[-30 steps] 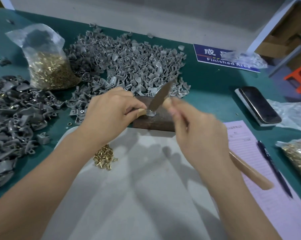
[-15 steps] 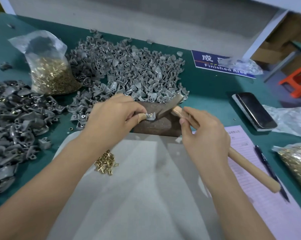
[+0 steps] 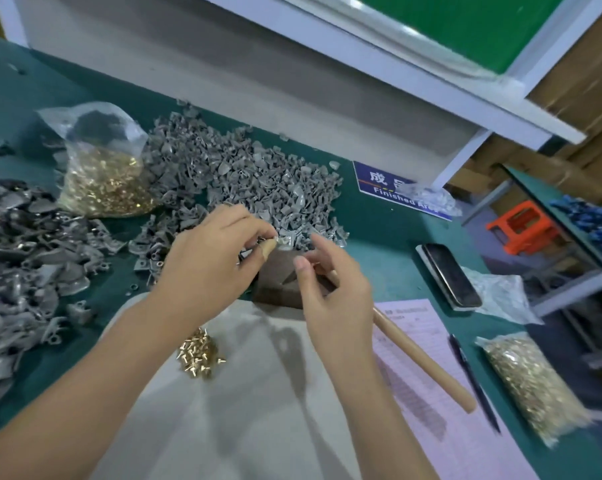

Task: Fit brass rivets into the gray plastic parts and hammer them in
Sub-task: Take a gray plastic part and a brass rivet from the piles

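While pinched by left hand [image 3: 209, 268] fingers [image 3: 254, 233], gray part [image 3: 285, 241] sits at their tips.

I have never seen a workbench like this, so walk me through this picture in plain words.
There is no machine here: a person works with bare hands, filmed by a camera worn on the head, looking down at a green table.

The left hand pinches a small gray plastic part above a dark block. The right hand holds a hammer by its wooden handle; the hammer's head is mostly hidden behind that hand.

Around them lie heaps of gray parts, a little pile of loose brass rivets on a gray sheet, two clear bags of rivets, a phone, a pink form with a pen, and a blue "Finished Area" sign.
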Demonstrator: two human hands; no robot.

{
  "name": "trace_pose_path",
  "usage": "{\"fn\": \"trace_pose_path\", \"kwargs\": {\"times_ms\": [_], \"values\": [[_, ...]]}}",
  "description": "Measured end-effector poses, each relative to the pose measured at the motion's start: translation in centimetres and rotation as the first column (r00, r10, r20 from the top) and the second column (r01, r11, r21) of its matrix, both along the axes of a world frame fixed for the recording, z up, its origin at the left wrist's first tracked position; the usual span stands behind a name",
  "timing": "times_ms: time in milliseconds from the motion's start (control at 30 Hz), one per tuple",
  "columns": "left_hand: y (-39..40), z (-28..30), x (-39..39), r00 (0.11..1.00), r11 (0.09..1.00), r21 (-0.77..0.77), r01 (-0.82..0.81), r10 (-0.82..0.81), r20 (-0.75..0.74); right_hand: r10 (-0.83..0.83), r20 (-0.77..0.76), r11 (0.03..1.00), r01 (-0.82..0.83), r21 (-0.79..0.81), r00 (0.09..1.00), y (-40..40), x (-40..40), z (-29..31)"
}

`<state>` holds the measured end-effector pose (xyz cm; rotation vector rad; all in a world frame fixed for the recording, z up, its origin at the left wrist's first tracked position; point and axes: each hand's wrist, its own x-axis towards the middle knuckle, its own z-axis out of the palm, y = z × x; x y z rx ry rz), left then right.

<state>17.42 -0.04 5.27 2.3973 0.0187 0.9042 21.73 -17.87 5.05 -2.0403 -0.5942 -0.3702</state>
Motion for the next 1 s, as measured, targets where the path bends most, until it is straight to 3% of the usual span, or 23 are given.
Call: {"fn": "trace_pose_path", "kwargs": {"times_ms": [233,467,600,867,1000], "values": [[3.0,2.2,-4.7,0.994,0.994,0.005,-0.105,0.105,-0.029,0.215,-0.085,0.976,-0.214,0.03,0.973,5.2,-1.6,2.3],[11.3,2.1,-14.5,0.897,0.927,0.017,-0.376,0.368,-0.245,0.475,-0.102,0.855,-0.486,-0.181,0.874,15.2,-6.3,2.0],[14.2,1.6,-19.8,0.838,0.895,-0.012,-0.447,0.414,-0.355,0.586,-0.093,0.762,-0.587,-0.275,0.805,19.5,-8.9,1.0],[15.5,0.7,-22.4,0.813,0.861,-0.056,-0.506,0.454,-0.366,0.624,-0.162,0.711,-0.641,-0.289,0.764,22.4,-10.3,-0.4],[15.0,1.3,-21.8,0.838,0.863,-0.073,-0.5,0.461,-0.293,0.562,-0.178,0.769,-0.589,-0.248,0.808,19.9,-8.3,0.1]]}}
